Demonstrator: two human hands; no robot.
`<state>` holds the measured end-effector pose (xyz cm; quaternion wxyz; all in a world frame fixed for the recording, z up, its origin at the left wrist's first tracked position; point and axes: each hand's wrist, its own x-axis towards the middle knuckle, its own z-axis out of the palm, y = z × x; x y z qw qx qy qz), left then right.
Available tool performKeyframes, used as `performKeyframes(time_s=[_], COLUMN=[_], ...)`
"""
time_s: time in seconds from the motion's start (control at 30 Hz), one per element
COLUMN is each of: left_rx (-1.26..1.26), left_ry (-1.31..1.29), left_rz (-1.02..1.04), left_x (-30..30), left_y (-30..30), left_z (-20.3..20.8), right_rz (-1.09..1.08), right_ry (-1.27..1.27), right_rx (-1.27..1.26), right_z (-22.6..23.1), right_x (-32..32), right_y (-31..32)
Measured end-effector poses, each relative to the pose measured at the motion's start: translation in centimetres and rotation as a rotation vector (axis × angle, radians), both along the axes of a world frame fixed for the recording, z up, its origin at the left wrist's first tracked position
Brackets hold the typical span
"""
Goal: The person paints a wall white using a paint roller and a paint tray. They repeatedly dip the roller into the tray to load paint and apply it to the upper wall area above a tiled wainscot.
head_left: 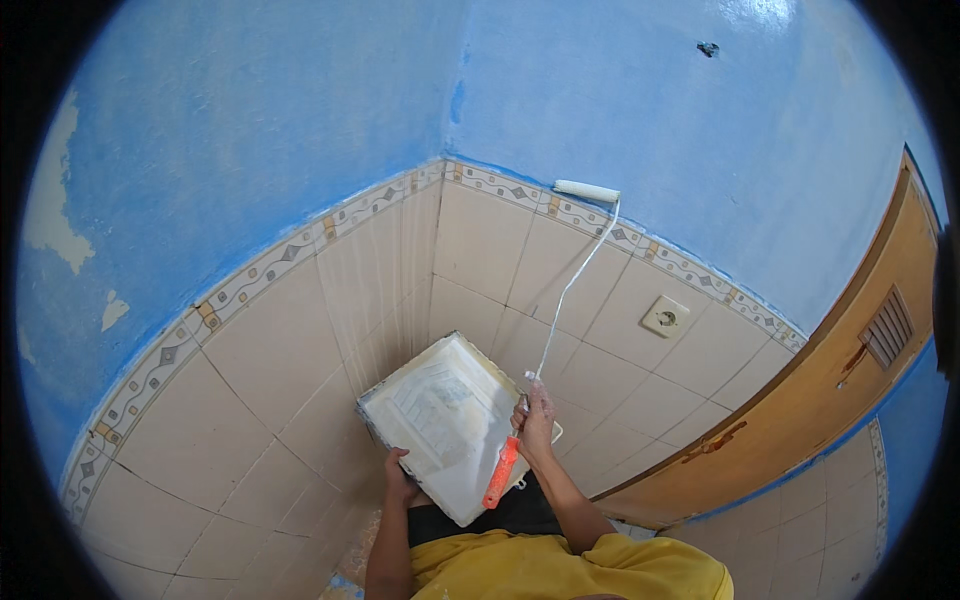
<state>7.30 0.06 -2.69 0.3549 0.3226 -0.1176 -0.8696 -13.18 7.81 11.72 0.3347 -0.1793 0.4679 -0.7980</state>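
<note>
Near your yellow shirt (560,568), your left hand (400,478) is gripping the paint tray (430,400), probably steadying it; your right hand (537,412) is clasping the paint roller (587,191) above its orange handle (502,472), likely controlling its far end beside the border tiles (500,186).

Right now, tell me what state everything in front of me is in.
Paint roller: whitened sleeve up near the tile border, gripped on its wire frame by the right hand.
Paint tray: smeared with white paint, held at its edge by the left hand.
Wall socket: nothing plugged in.
Blue wall: peeling at far left.
Wooden door: surface damaged in patches.
</note>
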Motion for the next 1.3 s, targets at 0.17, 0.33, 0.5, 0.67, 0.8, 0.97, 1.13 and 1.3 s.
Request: performKeyframes(time_s=[0.17,0.33,0.5,0.67,0.8,0.97,1.13,1.3], left_rx=[-0.057,-0.029,-0.023,-0.027,-0.020,-0.032,0.004,-0.028], left_ry=[-0.053,-0.023,0.057,0.037,-0.023,-0.015,0.045,0.078], left_rz=[0.070,0.005,0.008,0.027,-0.010,0.008,0.044,0.049], left_x=[-0.5,0.0,0.1,0.6,0.6,0.6,0.1,0.1], left_y=[0.6,0.2,0.4,0.3,0.3,0.4,-0.3,-0.4], left_z=[1.8,0.4,1.2,0.9,2.4,2.5,-0.3,-1.0], right_rz=[-0.039,-0.069,-0.057,-0.012,-0.019,0.011,-0.018,0.010], right_ry=[0.021,0.121,0.326,0.389,0.435,0.439,0.412,0.478], right_rx=[-0.043,-0.118,-0.265,-0.335,-0.414,-0.460,-0.440,-0.370], right_z=[1.6,9.9,20.9,34.1,44.1,52.6,50.9,38.3], right_x=[0.1,-0.5,-5.6,-8.8,-11.9,-12.1,-10.4,-9.6], right_y=[-2.4,-7.2,-11.4,-14.1,-15.9,-17.4,-18.5,-16.9])
